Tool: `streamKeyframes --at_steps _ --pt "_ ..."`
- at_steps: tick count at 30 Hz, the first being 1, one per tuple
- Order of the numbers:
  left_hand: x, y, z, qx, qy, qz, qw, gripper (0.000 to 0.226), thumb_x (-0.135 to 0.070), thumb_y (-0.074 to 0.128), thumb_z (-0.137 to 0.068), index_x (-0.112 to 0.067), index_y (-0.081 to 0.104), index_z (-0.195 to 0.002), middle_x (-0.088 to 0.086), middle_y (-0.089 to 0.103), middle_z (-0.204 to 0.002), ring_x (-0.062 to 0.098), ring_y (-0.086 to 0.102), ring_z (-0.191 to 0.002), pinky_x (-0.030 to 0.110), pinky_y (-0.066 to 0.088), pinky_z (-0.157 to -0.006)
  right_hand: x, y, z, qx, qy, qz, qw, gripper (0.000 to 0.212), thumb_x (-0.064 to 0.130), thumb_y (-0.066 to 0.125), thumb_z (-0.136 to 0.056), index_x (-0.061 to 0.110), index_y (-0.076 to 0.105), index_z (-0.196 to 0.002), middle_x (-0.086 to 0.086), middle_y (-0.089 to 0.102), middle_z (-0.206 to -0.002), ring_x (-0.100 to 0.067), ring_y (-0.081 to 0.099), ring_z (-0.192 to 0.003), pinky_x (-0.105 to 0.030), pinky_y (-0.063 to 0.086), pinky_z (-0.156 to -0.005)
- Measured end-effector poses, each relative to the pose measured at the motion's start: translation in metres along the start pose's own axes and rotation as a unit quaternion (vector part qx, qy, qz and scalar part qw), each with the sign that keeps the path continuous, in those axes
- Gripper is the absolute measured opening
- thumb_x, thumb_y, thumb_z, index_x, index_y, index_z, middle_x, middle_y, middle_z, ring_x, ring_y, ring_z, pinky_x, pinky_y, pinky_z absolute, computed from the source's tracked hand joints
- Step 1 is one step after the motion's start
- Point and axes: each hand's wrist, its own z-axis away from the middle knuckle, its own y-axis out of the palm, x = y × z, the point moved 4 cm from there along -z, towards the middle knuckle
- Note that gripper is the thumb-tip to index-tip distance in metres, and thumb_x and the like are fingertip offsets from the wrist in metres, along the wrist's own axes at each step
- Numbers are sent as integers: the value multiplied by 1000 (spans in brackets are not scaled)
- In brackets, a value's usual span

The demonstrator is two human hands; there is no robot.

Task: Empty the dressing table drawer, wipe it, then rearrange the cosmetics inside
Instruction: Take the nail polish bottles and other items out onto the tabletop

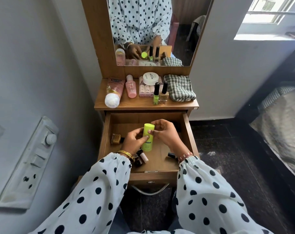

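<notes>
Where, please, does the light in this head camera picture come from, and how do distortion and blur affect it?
Head view: daylight enters from the window at upper right and overexposes it; the wide lens bows the wall and the switch panel at left; the open drawer, the lime-green tube and both hands, left and right, stay fairly sharp, while the edges soften.

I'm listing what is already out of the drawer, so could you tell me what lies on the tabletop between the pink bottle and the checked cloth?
In the head view, between the pink bottle and the checked cloth: a clear box with a white jar on it, a green polish bottle, a beige one.
</notes>
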Motion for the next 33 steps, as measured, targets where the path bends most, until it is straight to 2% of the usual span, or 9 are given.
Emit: streamKeyframes --at_steps 4,7,11,14,17,19,22,28,33 --pt "-1 -13 3 -44 7 -15 999 42 -7 62 -83 1 52 -123 13 59 -118 19 53 -102 28 43 -85 3 11 2 2 25 -78 997 13 7 65 -84 8 60 -97 -7 63 -84 -13 61 -74 -27 55 -70" --pt "3 -29 3 -128 -8 9 992 42 -8 63 -83 1 53 -123 17 59 -121 26 56 -105 29 43 -84 -3 10 -1 -47 45 -77 995 10 13 61 -88 11 60 -78 -4 59 -71 -13 57 -60 -27 52 -64" --pt "4 -42 3 -186 -26 35 982 40 -9 62 -84 1 54 -121 19 59 -120 28 56 -106 28 41 -82 -29 23 0 33 128 119 984 20 16 65 -85 11 54 -69 -9 60 -65 -19 57 -53 -35 56 -65" --pt "6 -42 3 -187 -34 51 980 40 -8 62 -83 1 54 -121 19 59 -120 25 57 -102 28 42 -82 -40 36 10 131 156 296 933 23 20 67 -83 9 56 -65 -4 61 -59 -10 56 -40 -19 50 -46" --pt "7 -40 2 -174 -32 48 983 41 -6 63 -83 1 53 -122 19 59 -121 27 58 -103 29 43 -83 -45 45 15 181 170 381 890 23 24 71 -79 4 61 -74 -12 68 -81 -22 69 -71 -25 52 -58" --pt "6 -38 3 -161 -32 39 986 42 -6 62 -83 0 51 -124 18 58 -122 20 54 -97 28 43 -82 -46 48 16 181 171 379 891 28 20 74 -77 -2 64 -91 -18 68 -94 -32 67 -91 -34 55 -76" --pt "5 -36 5 -157 -32 30 987 45 -6 62 -84 0 49 -126 18 57 -123 25 56 -102 28 43 -83 -46 48 15 172 166 377 895 34 14 73 -76 -6 62 -101 -21 68 -103 -34 66 -94 -40 56 -84" --pt "3 -37 8 -167 -24 -7 986 46 -10 66 -81 -2 52 -124 18 59 -123 32 57 -110 38 47 -92 -36 36 9 93 141 291 942 12 11 65 -80 0 63 -73 -15 70 -73 -22 64 -54 -37 60 -71" --pt "-10 -35 14 -191 1 -20 981 50 -13 67 -80 -4 50 -127 15 57 -127 29 54 -115 34 43 -94 -7 21 9 18 59 238 969 19 14 68 -76 8 56 -63 -7 61 -54 -15 56 -47 -29 53 -60"
